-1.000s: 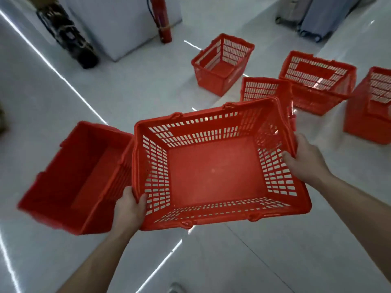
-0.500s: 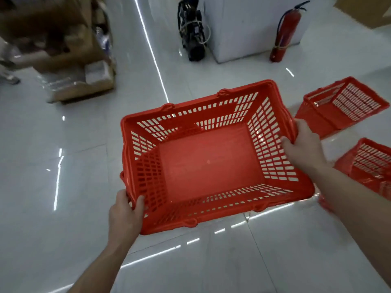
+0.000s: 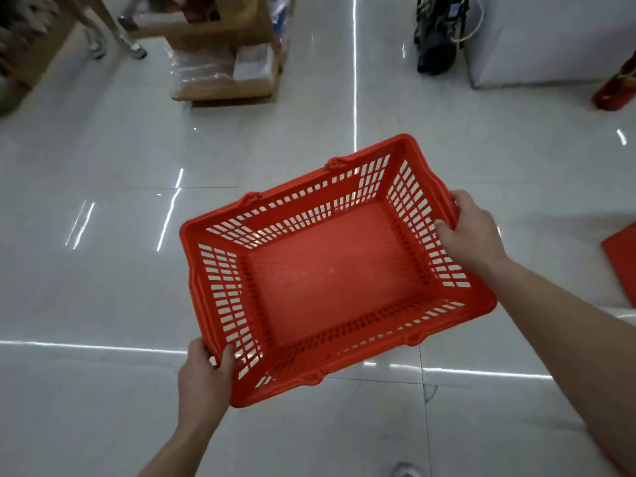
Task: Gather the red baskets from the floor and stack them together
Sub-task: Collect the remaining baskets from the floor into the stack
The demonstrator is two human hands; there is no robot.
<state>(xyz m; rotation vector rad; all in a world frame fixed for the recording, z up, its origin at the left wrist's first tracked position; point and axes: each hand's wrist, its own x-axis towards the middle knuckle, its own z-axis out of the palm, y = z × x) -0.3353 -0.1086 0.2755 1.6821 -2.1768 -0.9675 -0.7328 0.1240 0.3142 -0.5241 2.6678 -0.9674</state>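
I carry a red slotted plastic basket (image 3: 337, 266) in the air above the white tiled floor, its open top facing me. My left hand (image 3: 203, 380) grips the basket's near left rim, thumb hooked inside the wall. My right hand (image 3: 468, 228) grips the right short rim, fingers curled over the edge. The basket is empty. A corner of another red basket (image 3: 623, 256) shows at the right edge of the view.
Cardboard boxes on a pallet (image 3: 223, 70) stand at the back left. A dark machine (image 3: 440, 39) sits beside a white cabinet (image 3: 550, 39) at the back right, with a red fire extinguisher (image 3: 616, 87) near it. A person's legs (image 3: 103, 32) show far left.
The view has swung left with the carried basket. The other red baskets on the floor have slid out to the right; boxes and a person's legs have come into view.
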